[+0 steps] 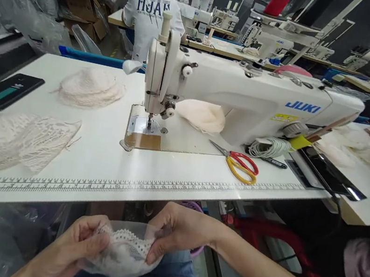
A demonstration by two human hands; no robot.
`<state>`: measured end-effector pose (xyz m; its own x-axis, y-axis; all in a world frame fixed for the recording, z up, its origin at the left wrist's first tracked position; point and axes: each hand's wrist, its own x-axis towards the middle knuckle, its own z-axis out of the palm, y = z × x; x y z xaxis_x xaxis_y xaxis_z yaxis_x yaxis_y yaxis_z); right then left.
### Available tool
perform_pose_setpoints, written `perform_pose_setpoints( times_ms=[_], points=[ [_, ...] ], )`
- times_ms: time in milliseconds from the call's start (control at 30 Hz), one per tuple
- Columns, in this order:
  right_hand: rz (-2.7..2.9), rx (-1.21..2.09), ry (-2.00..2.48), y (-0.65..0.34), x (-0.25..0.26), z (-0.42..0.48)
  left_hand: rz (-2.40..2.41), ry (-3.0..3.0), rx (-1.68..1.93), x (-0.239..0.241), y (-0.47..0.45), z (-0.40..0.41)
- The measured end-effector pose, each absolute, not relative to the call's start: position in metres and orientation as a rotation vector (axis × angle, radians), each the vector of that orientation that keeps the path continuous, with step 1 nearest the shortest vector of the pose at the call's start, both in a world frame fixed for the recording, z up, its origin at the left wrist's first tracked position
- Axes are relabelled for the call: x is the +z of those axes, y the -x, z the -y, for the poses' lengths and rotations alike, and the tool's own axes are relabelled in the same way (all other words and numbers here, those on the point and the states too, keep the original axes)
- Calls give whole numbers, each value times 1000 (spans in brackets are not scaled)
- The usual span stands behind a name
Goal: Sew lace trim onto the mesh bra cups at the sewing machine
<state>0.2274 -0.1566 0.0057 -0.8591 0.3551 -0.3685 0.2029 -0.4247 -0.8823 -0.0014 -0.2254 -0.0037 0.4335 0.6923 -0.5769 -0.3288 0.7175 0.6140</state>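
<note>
Below the table's front edge, over the lap, a piece of white lace fabric [122,256] is stretched between both hands. My left hand [83,239] pinches its left end between thumb and fingers. On the right end, my right hand [169,235] is closed in the same way, thumb on top. The scalloped lace edge with small holes runs along the top between them, and thin sheer cloth hangs below. Beyond the hands stands a white sewing machine [257,89], with no fabric showing under its needle.
Scissors [238,161] with red and yellow handles lie beside the machine, near a coil of cord [265,147]. Lace piles [90,87] lie at the left. A printed ruler [120,185] follows the table edge. Co-workers sit ahead [150,24] and at right [365,268].
</note>
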Motion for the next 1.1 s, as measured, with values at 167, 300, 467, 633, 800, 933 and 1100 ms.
perform_pose_setpoints(
  times_ms=[167,300,467,633,800,933,1100],
  points=[
    [1646,2508,679,-235,-10,164,-844,-404,723,-21,2,245],
    [1700,2500,596,-232,-17,166,-791,-406,685,-23,-2,247],
    [1716,2465,585,-230,-21,173,-831,-404,593,-25,-4,249],
    [1709,2368,682,-228,-28,181,-938,-416,618,-28,-9,251],
    [1689,2343,711,-227,-35,182,-981,-340,623,-29,-9,251],
    [1613,2476,631,-230,-42,182,-1003,-307,566,-27,-8,250],
    [1669,2526,557,-236,-50,183,-903,-310,614,-29,-9,251]
  ],
)
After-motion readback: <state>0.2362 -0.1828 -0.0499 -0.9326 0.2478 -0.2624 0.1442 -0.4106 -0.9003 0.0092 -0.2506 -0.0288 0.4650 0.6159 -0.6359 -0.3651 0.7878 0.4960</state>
